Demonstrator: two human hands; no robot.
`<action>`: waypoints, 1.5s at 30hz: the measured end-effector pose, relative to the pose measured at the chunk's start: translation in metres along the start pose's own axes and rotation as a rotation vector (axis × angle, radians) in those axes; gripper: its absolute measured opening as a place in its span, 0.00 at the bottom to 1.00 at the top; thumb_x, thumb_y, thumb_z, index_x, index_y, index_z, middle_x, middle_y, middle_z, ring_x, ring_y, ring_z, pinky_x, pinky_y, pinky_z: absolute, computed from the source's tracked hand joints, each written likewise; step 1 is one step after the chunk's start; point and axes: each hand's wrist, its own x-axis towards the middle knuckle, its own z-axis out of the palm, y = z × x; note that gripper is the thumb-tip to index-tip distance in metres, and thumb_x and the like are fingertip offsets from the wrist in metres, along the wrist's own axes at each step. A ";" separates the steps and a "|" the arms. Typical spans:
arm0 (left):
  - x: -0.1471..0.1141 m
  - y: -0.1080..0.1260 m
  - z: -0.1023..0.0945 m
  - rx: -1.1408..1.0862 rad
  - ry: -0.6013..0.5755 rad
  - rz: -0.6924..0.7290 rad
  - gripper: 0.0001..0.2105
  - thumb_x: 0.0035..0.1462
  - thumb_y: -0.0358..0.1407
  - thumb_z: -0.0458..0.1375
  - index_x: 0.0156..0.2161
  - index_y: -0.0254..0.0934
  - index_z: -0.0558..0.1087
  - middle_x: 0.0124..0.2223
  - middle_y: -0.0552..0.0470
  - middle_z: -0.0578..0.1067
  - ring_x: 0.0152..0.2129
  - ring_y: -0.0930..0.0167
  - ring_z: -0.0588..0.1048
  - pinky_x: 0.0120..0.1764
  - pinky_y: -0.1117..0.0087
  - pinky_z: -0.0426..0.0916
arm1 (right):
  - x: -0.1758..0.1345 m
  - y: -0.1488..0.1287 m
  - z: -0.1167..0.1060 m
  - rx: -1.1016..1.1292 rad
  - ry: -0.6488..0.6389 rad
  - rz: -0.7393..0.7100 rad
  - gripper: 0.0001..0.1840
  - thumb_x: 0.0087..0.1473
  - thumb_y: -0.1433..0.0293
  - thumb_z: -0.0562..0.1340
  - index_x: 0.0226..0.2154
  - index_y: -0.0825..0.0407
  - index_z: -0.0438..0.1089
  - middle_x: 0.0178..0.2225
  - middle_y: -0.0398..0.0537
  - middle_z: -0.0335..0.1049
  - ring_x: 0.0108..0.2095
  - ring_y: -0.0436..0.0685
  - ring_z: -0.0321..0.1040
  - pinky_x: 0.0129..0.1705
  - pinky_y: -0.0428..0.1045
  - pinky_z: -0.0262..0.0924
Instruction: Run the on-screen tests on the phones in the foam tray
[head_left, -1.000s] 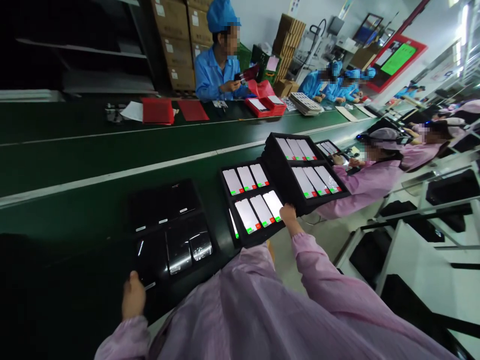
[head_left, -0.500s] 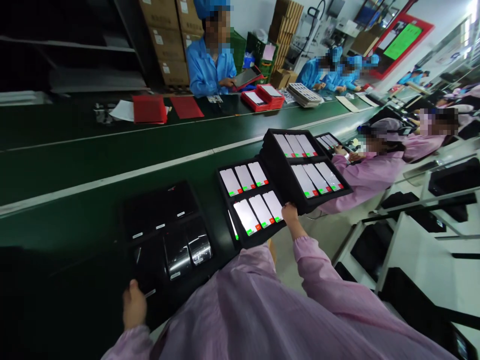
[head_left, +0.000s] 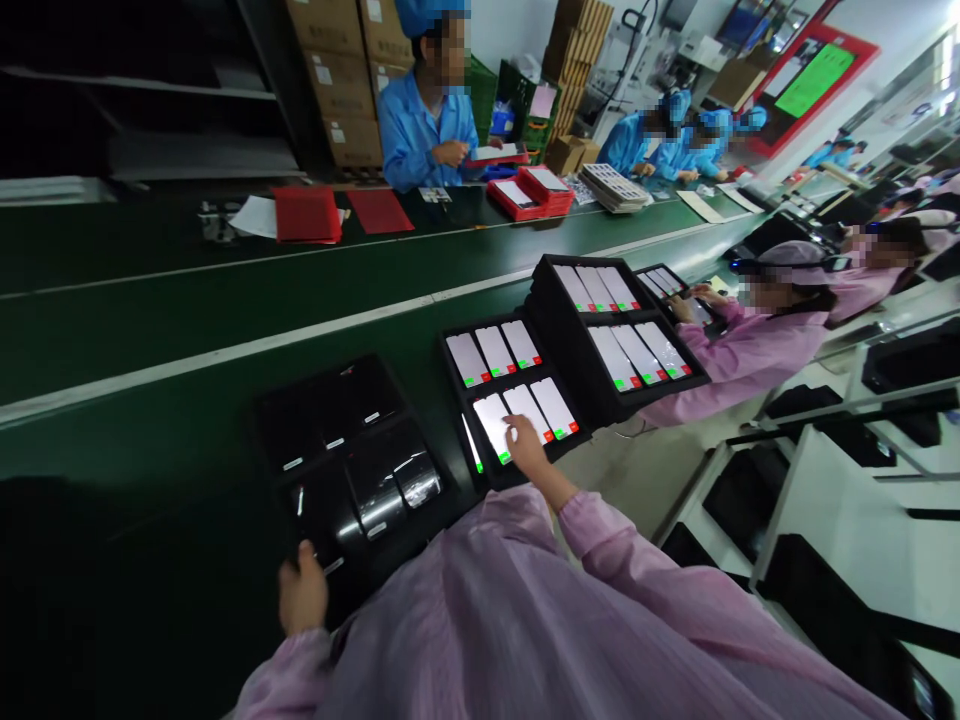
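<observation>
1. Lit-phone tray (head_left: 512,382): black, six glowing phones in two rows of three; placed at 12 o'clock, near edge close to the wearer's pink smock (head_left: 480,610).
2. Room: green bench (head_left: 187,430) extends to a white line (head_left: 225,357) at 11 o'clock; floor (head_left: 607,470) shows past the tray's near-right edge.
3. Right hand (head_left: 529,445): fingers bent over the tray's near-left phone (head_left: 489,415); contact or grip cannot be told.
4. Left hand (head_left: 304,588): thumb raised, at 8 o'clock, by the dark-phone tray's near-left corner; whether it grips cannot be told.
5. Dark-phone tray (head_left: 343,456): at 10 o'clock, just beside the lit one.
6. Tray stack (head_left: 566,355): at 1 o'clock, taller, topped with lit phones, closing off the lit tray's right side.
7. Co-workers: one in pink (head_left: 780,330), 2 o'clock; one in blue (head_left: 409,125), 12 o'clock, across the bench, near red trays (head_left: 551,205).
</observation>
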 end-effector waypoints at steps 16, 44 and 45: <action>-0.012 0.095 0.017 0.202 0.058 0.052 0.50 0.50 0.51 0.65 0.72 0.34 0.50 0.72 0.23 0.51 0.63 0.42 0.63 0.53 0.42 0.68 | 0.008 -0.140 0.091 -0.035 -0.215 -0.061 0.38 0.55 0.71 0.65 0.66 0.62 0.59 0.61 0.72 0.65 0.60 0.71 0.64 0.57 0.63 0.66; -0.007 0.113 0.016 0.208 0.079 -0.005 0.46 0.52 0.47 0.63 0.72 0.36 0.51 0.72 0.28 0.51 0.59 0.45 0.64 0.50 0.45 0.69 | 0.004 -0.176 0.092 -0.243 -0.206 0.058 0.60 0.47 0.65 0.74 0.73 0.61 0.45 0.57 0.72 0.65 0.57 0.73 0.61 0.55 0.68 0.62; -0.007 0.113 0.015 0.204 0.076 -0.006 0.46 0.51 0.47 0.63 0.72 0.36 0.52 0.72 0.28 0.52 0.59 0.45 0.64 0.50 0.45 0.69 | 0.004 -0.177 0.092 -0.253 -0.205 0.069 0.60 0.47 0.65 0.74 0.73 0.62 0.44 0.57 0.73 0.65 0.57 0.73 0.61 0.55 0.68 0.62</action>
